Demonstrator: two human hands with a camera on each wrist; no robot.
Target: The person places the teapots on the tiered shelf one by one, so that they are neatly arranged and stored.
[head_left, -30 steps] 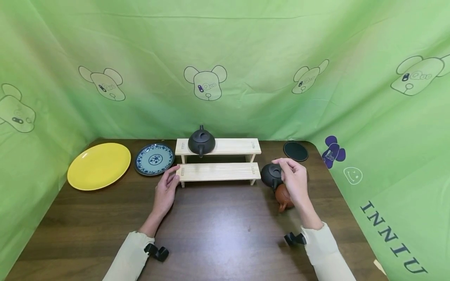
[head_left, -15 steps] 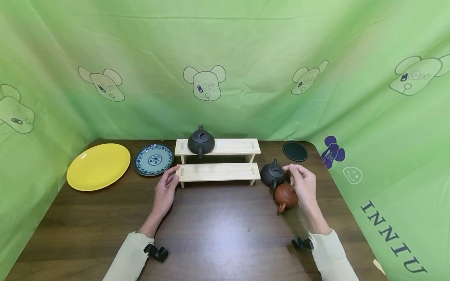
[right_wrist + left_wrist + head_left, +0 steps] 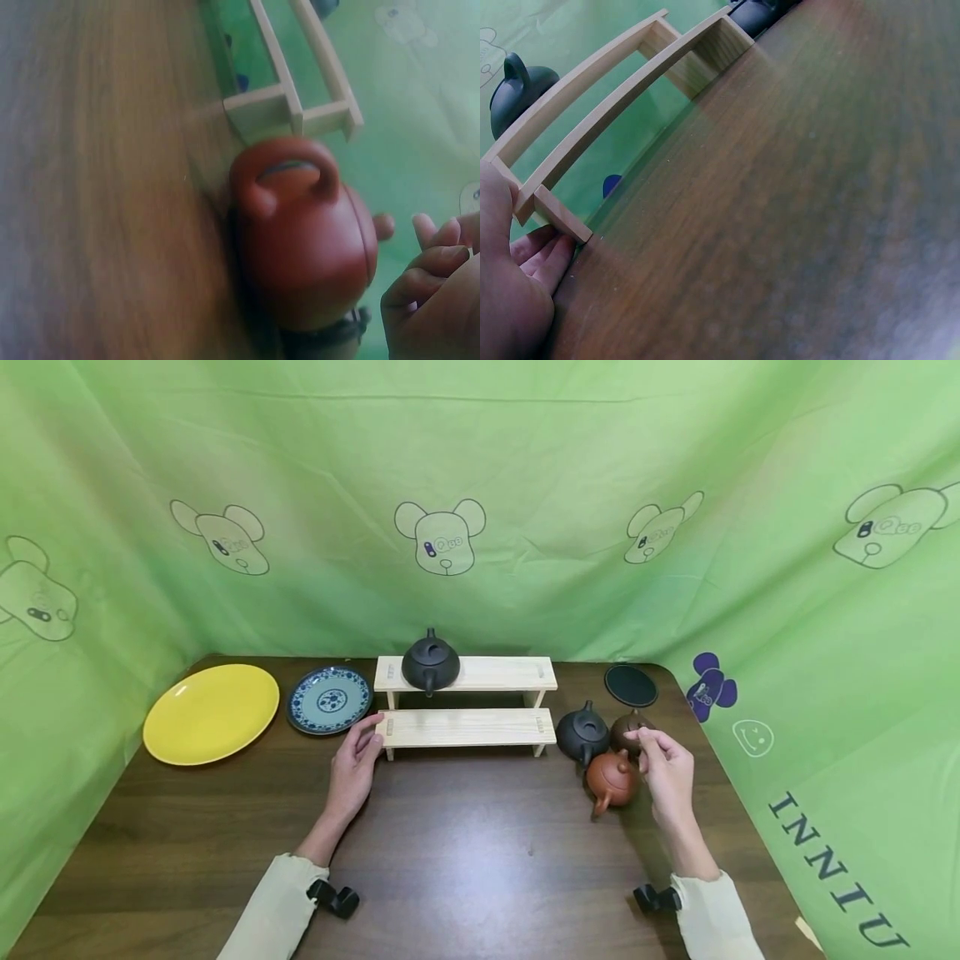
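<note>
My left hand (image 3: 356, 772) holds the left end of the lower tier of a pale wooden two-tier stand (image 3: 465, 727); in the left wrist view its fingers lie behind the leg. My right hand (image 3: 670, 777) hovers beside a dark brown teapot (image 3: 628, 728), partly covering it, with fingers loosely bent and nothing seen between them. Close by sit a reddish-brown teapot (image 3: 611, 779) and a black teapot (image 3: 582, 734), right of the stand. In the right wrist view the reddish-brown teapot (image 3: 307, 247) shows its looped handle. Another black teapot (image 3: 431, 662) stands on the upper tier, left side.
A yellow oval plate (image 3: 212, 715) and a blue patterned plate (image 3: 330, 700) lie left of the stand. At the back right is a dark round disc (image 3: 631, 685). Green printed cloth (image 3: 555, 577) hangs behind and along both sides of the brown wooden table (image 3: 465, 860).
My right hand has moved right and slightly nearer from over the black teapot, uncovering it, the reddish-brown teapot and part of the dark brown one. My left hand stays on the stand.
</note>
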